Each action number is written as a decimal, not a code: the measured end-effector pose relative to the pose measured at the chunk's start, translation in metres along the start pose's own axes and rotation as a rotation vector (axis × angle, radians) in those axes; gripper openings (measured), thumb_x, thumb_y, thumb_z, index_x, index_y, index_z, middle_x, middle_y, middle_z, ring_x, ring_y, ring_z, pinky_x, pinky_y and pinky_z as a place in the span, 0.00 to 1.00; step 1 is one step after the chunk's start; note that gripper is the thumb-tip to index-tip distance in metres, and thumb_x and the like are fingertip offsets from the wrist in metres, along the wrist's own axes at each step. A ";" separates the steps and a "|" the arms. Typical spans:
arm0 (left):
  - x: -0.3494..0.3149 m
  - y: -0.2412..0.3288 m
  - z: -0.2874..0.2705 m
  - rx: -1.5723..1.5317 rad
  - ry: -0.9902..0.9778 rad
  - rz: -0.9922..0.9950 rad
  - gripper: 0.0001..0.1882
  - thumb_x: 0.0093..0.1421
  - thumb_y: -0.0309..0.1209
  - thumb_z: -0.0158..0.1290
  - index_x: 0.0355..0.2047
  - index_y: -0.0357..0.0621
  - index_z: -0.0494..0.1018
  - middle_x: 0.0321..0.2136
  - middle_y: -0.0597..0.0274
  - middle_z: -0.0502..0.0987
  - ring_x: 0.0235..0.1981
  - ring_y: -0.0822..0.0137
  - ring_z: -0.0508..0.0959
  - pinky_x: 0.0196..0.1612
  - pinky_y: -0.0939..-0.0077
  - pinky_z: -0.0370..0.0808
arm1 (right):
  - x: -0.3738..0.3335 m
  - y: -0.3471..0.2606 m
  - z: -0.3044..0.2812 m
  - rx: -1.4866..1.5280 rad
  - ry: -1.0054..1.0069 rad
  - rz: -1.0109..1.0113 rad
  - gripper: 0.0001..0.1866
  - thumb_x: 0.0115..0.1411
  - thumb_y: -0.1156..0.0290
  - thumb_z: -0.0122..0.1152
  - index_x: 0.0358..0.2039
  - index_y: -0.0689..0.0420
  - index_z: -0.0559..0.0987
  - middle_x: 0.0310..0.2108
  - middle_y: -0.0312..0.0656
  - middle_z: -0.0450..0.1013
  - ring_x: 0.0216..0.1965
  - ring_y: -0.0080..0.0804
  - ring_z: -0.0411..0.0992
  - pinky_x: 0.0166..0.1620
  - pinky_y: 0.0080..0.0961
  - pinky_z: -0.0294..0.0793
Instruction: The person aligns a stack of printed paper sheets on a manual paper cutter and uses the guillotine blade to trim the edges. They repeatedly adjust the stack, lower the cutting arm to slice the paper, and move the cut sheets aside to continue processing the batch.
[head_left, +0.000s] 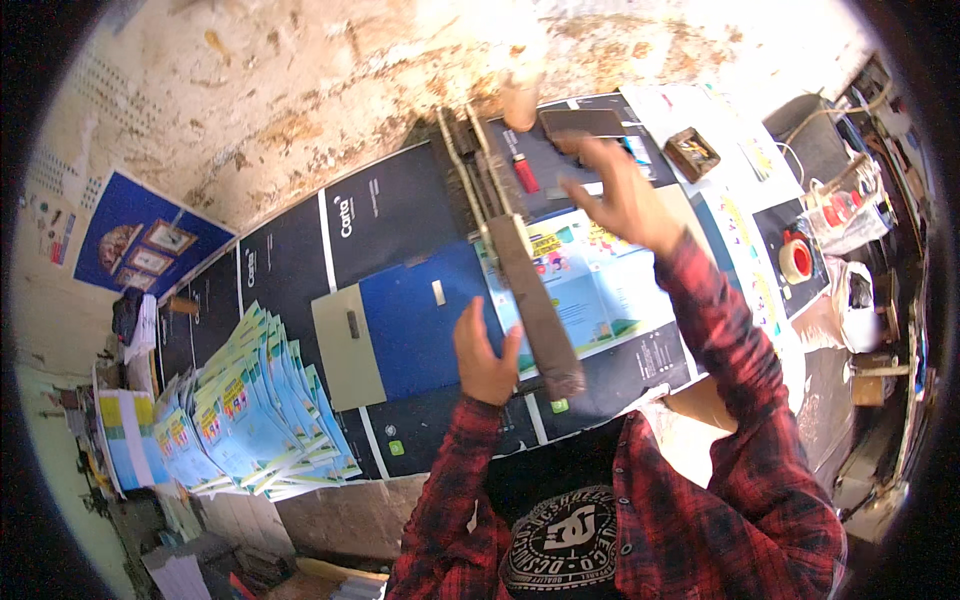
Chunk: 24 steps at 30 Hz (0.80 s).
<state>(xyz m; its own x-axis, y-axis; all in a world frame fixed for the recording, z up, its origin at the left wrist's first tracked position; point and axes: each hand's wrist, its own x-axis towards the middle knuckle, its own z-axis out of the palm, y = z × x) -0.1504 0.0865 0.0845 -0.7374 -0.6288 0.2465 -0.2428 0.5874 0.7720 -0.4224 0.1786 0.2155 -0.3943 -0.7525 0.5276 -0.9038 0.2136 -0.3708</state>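
Observation:
A long brown cutter arm [537, 305] runs diagonally over a blue cutting board [415, 335] with a beige end panel [345, 350]. My left hand [484, 357] is just left of the arm's near end, thumb against it, fingers raised and loosely apart, gripping nothing that I can see. My right hand [622, 195] hovers higher up with fingers spread, above a light-blue printed sheet [600, 285] lying under the arm on its right side. Both sleeves are red plaid.
A fanned stack of printed booklets [250, 405] lies at the left on the dark table cover [290, 260]. At the far end are a red lighter [525, 175], a phone [582, 122] and a small box [692, 152]. A tape roll [796, 258] sits at right.

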 end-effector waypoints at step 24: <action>0.033 0.050 -0.020 -0.537 -0.179 -0.728 0.30 0.67 0.46 0.44 0.64 0.42 0.58 0.57 0.52 0.72 0.56 0.61 0.72 0.59 0.65 0.61 | -0.154 0.006 0.042 -0.137 -0.089 0.585 0.46 0.50 0.44 0.66 0.63 0.59 0.65 0.66 0.49 0.58 0.68 0.43 0.53 0.68 0.47 0.48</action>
<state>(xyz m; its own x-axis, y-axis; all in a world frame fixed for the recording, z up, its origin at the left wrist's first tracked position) -0.1740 0.0848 0.1426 -0.6148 -0.6360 -0.4664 -0.3932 -0.2655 0.8803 -0.3597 0.2700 0.1004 -0.8218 -0.5343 0.1979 -0.5572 0.6811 -0.4750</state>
